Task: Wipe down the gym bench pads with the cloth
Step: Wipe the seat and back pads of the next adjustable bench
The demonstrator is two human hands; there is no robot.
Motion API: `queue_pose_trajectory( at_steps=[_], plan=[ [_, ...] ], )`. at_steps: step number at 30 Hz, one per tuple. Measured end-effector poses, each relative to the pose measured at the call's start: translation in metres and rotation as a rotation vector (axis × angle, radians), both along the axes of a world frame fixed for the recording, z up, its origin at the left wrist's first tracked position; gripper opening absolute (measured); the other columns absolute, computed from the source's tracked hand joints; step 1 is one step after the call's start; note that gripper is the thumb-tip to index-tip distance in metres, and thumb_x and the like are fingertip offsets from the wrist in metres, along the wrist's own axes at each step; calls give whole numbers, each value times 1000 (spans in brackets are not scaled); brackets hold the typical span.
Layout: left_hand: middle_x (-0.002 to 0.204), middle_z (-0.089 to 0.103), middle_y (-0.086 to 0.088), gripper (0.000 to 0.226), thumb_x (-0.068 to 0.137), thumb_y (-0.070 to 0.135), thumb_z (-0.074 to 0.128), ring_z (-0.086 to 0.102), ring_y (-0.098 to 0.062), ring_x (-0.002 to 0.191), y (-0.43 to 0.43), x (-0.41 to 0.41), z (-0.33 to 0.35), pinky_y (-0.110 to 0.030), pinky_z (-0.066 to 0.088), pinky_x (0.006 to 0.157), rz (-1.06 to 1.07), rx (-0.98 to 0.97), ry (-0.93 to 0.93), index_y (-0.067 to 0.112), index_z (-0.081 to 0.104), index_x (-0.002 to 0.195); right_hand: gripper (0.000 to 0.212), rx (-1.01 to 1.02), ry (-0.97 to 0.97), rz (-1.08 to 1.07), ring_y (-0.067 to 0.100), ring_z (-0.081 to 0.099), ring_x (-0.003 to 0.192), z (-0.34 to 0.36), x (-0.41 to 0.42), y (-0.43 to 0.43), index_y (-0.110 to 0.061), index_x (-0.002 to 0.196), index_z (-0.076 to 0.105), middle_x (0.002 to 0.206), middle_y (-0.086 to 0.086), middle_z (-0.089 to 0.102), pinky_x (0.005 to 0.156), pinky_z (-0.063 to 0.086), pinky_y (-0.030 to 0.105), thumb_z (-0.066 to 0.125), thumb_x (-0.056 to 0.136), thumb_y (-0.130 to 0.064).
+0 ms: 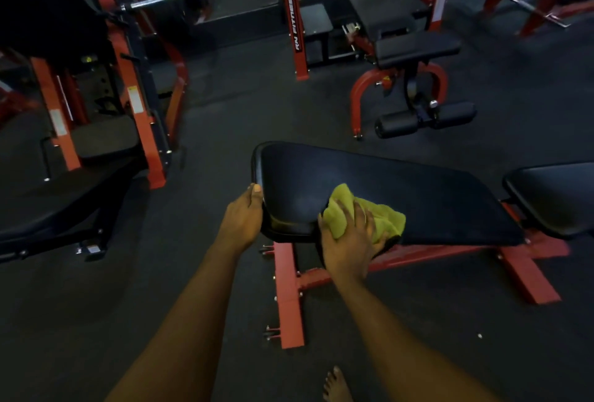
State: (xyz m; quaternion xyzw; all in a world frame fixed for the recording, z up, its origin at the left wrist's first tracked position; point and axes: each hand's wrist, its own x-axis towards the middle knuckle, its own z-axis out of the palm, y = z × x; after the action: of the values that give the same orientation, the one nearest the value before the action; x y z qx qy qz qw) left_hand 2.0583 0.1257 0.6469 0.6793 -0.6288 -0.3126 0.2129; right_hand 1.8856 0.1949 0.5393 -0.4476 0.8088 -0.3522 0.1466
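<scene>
leftmost, a black and red machine (pixel 96 96) stands on the dark floor (pixel 225 106). next the left hand (pixel 242 218) curls over the end edge of the long black bench pad (pixel 401 196), thumb on top, fingers hidden beneath. just right of it, the right hand (pixel 348 241) presses down with fingers spread, clutching the bunched yellow-green cloth (pixel 385 220) on the pad's near edge. a red frame (pixel 289 289) carries the pad. farther right sits a second black pad (pixel 556 196).
</scene>
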Motion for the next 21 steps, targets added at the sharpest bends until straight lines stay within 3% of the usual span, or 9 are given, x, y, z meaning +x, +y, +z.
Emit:
queue_pose_trajectory(
  at_steps=[2, 5, 6, 8, 11, 15, 21],
  plan=[
    [126, 64, -16, 58, 106, 46, 23, 57, -32, 118, 2, 1, 3, -35, 41, 96, 6, -35, -12, 9, 64, 123, 65, 18, -83, -122, 31, 32, 148, 17, 32, -12, -39, 138, 57, 157, -3, 45, 116, 13, 71, 42, 84, -72],
    [95, 68, -17, 56, 107, 40, 25, 62, -35, 93, -5, -4, 5, -37, 42, 75, 74, -163, -86, 5, 64, 87, 64, -64, 17, -7, 30, 32, 148, 21, 72, -14, -47, 140, 49, 156, -6, 43, 115, 12, 69, 48, 80, -69],
    [92, 66, -18, 53, 107, 37, 28, 61, -37, 90, -8, -9, 5, -38, 42, 73, 101, -235, -147, 4, 61, 83, 66, -76, 40, 33, 28, 29, 150, 16, 71, -12, -50, 143, 45, 158, -9, 40, 115, 10, 69, 49, 80, -71],
    [101, 64, -22, 45, 106, 31, 31, 57, -39, 99, -17, -24, 7, -45, 44, 79, 126, -356, -347, 1, 62, 94, 70, -82, 37, 48, 24, 18, 155, 2, 49, -11, -53, 148, 37, 162, -11, 31, 114, 7, 69, 49, 82, -74],
    [117, 62, -18, 40, 105, 29, 35, 52, -36, 112, -35, -61, 2, -50, 41, 95, 4, -413, -509, 3, 64, 111, 69, -21, -75, -124, 22, 11, 157, -16, 3, -13, -52, 145, 43, 164, -10, 28, 110, 12, 77, 54, 80, -73],
    [132, 59, -13, 38, 103, 31, 38, 47, -30, 128, -64, -116, -22, -52, 25, 114, -277, -334, -577, 8, 63, 119, 69, 139, -264, -345, 21, -1, 158, -38, -69, -43, -52, 140, 49, 169, -8, 19, 109, 13, 78, 54, 77, -79],
    [140, 53, -9, 41, 103, 38, 38, 38, -25, 137, -102, -187, -57, -56, 13, 120, -536, -231, -569, 12, 59, 125, 71, 313, -522, -667, 27, -5, 157, -56, -178, -54, -42, 150, 43, 171, -5, 5, 113, 19, 74, 57, 87, -71]
  ],
)
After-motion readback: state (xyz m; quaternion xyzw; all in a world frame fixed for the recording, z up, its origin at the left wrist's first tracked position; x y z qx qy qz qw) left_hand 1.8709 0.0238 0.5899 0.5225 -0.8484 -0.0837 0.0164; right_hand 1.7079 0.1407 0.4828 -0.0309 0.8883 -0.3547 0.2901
